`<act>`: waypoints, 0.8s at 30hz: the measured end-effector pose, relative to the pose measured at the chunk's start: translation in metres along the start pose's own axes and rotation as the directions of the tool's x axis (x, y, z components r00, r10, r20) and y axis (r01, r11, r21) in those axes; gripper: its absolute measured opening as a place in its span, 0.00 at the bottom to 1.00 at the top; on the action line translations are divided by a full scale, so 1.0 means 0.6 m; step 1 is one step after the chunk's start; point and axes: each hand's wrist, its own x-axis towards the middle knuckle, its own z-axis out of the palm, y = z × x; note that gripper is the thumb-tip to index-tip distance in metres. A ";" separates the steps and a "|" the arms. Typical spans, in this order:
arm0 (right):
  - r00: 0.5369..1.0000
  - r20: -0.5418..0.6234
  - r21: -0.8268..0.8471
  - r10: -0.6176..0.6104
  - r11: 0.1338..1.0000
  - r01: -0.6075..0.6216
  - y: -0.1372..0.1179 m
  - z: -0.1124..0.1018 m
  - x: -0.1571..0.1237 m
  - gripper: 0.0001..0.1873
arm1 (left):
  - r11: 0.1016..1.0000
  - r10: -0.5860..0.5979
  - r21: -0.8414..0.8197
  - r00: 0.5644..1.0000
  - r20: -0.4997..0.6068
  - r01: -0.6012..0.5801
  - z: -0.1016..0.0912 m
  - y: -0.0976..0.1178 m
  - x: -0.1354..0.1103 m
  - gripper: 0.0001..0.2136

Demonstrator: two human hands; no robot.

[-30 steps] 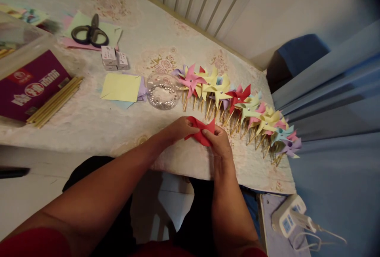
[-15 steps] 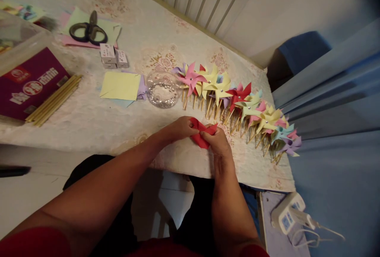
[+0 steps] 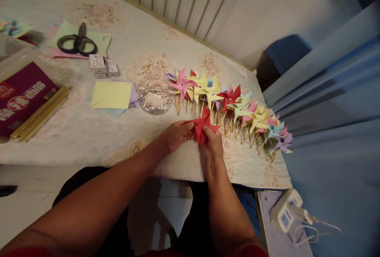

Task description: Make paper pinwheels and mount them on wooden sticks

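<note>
A red paper pinwheel [image 3: 201, 127] is held between my two hands above the front part of the table, its blades folded into a star shape. My left hand [image 3: 179, 135] pinches its left blade. On the right side, my right hand [image 3: 213, 138] grips it, with the thumb pressed on the middle. Just beyond the hands lies a clear round dish [image 3: 156, 96] of small shiny fasteners. Beside that dish, a long row of finished pinwheels [image 3: 228, 100] on wooden sticks runs to the right.
Yellow paper squares [image 3: 111, 95] lie left of the dish, near small white boxes [image 3: 101, 66]. Black scissors [image 3: 78, 43] rest on coloured sheets. Wooden sticks [image 3: 41, 114] lean by a plastic box with a purple label [image 3: 25, 96]. A white power strip [image 3: 286, 211] sits at lower right.
The red paper has opened from a bunched shape into a star with a blade pointing up. My right thumb now presses its centre. The camera view has shifted slightly.
</note>
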 end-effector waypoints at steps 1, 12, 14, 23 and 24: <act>1.000 -0.007 0.017 -0.008 1.000 0.009 0.002 0.002 -0.001 0.13 | 1.000 0.030 -0.004 1.000 -0.003 -0.030 0.002 -0.006 0.000 0.17; 0.998 -0.064 0.013 0.004 1.000 -0.003 0.020 0.040 -0.027 0.11 | 0.986 0.167 0.029 0.968 -0.186 -0.164 0.023 -0.028 -0.001 0.07; 0.998 -0.070 0.027 0.007 1.000 -0.005 0.021 0.045 -0.029 0.11 | 0.984 0.178 0.031 0.963 -0.204 -0.176 0.024 -0.027 -0.001 0.07; 0.999 -0.045 -0.006 0.000 1.000 0.000 0.039 0.044 -0.027 0.12 | 0.973 0.231 0.048 0.948 -0.217 -0.226 0.022 -0.022 0.000 0.07; 0.999 -0.039 -0.012 -0.002 1.000 0.002 0.039 0.042 -0.026 0.12 | 0.973 0.230 0.057 0.949 -0.215 -0.223 0.020 -0.020 0.000 0.07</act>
